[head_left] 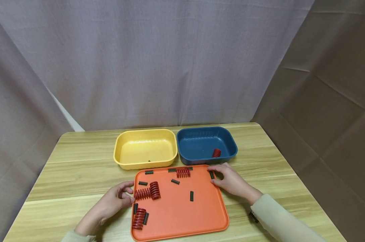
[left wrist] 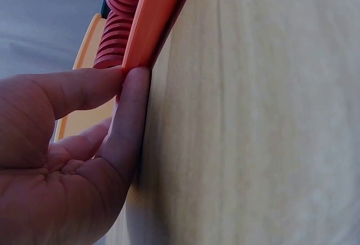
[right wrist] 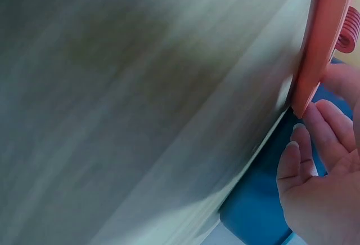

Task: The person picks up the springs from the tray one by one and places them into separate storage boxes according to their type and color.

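Note:
An orange tray (head_left: pixel 182 215) lies on the table, bearing several red coil springs and several small dark springs. My left hand (head_left: pixel 114 201) pinches its left rim between thumb and finger, beside a red spring (head_left: pixel 142 194). A second red spring (head_left: pixel 154 190) touches that one, and another (head_left: pixel 139 218) lies nearer the front. At the far right corner, my right hand (head_left: pixel 232 179) holds the tray's rim, with a small dark spring (head_left: pixel 212 174) lying just inside. In the right wrist view its thumb and a finger (right wrist: pixel 320 127) meet the orange edge.
Behind the tray stand a yellow bin (head_left: pixel 117 151) with a tiny dark thing inside, and a blue bin (head_left: pixel 182 156) holding one red spring (head_left: pixel 216 153). Grey curtains (head_left: pixel 170 67) hang behind the wooden table (head_left: pixel 270 174). A small dark object (head_left: pixel 253 217) shows by the right sleeve.

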A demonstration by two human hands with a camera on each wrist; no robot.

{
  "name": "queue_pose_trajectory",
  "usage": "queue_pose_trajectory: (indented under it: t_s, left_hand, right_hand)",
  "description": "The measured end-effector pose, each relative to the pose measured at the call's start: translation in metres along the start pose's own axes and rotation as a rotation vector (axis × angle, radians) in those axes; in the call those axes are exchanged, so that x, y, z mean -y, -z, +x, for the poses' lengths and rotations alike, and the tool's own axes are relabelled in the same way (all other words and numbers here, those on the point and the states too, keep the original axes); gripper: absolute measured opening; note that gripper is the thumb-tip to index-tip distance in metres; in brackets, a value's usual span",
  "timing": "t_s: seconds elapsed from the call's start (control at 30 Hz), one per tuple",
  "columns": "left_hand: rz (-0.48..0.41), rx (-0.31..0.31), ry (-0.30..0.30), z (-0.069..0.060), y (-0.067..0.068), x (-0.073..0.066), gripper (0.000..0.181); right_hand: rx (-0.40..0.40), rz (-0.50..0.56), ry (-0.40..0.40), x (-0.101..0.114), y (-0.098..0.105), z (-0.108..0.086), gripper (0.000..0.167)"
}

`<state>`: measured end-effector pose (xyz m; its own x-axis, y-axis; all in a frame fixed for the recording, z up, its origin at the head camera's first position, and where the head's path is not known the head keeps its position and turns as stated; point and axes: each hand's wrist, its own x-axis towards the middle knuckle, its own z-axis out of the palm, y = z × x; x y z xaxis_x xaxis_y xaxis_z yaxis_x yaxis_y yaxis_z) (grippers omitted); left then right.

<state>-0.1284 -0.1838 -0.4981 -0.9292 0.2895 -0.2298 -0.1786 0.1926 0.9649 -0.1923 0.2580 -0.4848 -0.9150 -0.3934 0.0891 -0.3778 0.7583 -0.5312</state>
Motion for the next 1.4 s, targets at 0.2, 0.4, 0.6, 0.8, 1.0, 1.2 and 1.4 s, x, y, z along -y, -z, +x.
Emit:
queue_pose_trajectory:
  t_s: [0.2,0.4,0.6,0.8,1.0,1.2,1.4]
  left_hand:
    - [-0.007,0.0,0.001,0.0,0.0,0.0,0.068]
    - [-0.004,0.0,0.001,0.0,0.0,0.001,0.068]
    - [0.0,-0.003,-0.004,0.0,0.0,0.002,0.067]
    - [0.003,-0.001,-0.004,0.0,0.0,0.002,0.068]
    - [0.014,0.0,-0.005,0.0,0.0,0.001,0.068]
    - [0.01,0.001,-0.005,-0.001,0.0,0.001,0.068]
    - [0.011,-0.005,-0.003,0.0,0.0,0.001,0.067]
  right_hand:
    - [-0.007,-0.006,-0.025,-0.001,-0.002,0.002,0.04]
    - [-0.016,-0.01,-0.041,0.0,-0.004,0.002,0.036]
    - [-0.029,-0.014,-0.035,0.001,-0.005,0.002,0.034]
    - [-0.031,0.011,-0.039,0.004,-0.004,0.0,0.032]
    - [-0.026,0.06,-0.039,0.011,-0.001,-0.001,0.032]
    - [-0.034,0.133,-0.033,0.021,-0.002,0.0,0.033]
    - [-0.087,0.194,-0.027,0.032,-0.001,0.004,0.034]
